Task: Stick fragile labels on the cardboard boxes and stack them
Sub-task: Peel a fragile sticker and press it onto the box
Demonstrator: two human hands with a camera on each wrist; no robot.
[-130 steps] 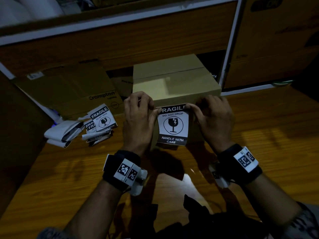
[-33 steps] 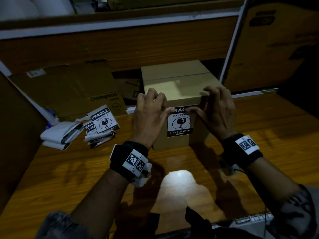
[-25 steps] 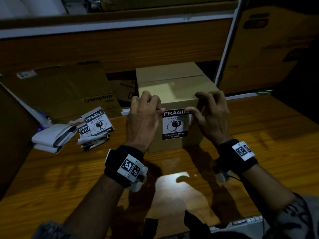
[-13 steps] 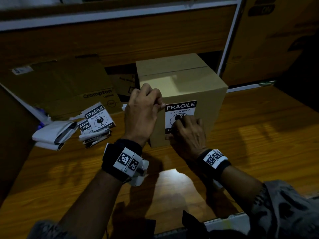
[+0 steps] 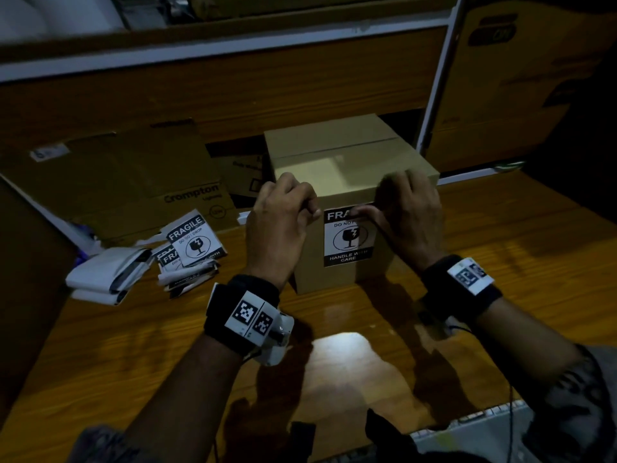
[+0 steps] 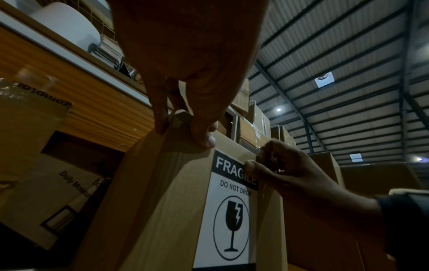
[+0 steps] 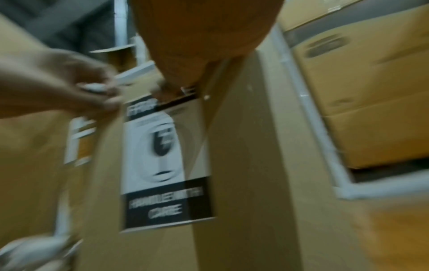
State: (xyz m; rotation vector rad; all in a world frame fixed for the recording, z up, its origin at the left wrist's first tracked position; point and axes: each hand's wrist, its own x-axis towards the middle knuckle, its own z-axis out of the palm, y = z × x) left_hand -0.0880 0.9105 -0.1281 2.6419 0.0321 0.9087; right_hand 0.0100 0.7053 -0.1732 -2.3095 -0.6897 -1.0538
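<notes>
We hold a closed brown cardboard box [image 5: 347, 182] standing upright on the wooden table [image 5: 500, 262], its top flaps meeting in a seam. On its near face sits a black-and-white fragile label [image 5: 347, 240] showing a broken-glass symbol and the words "HANDLE WITH CARE". Our left hand [image 5: 278, 225] grasps the box's upper near-left corner, fingers curled over the top edge. Our right hand [image 5: 409, 217] curls over the box's upper edge, its thumb pressing the label's top right corner. Left of the box lies a pile of spare labels [image 5: 190, 252], well apart.
</notes>
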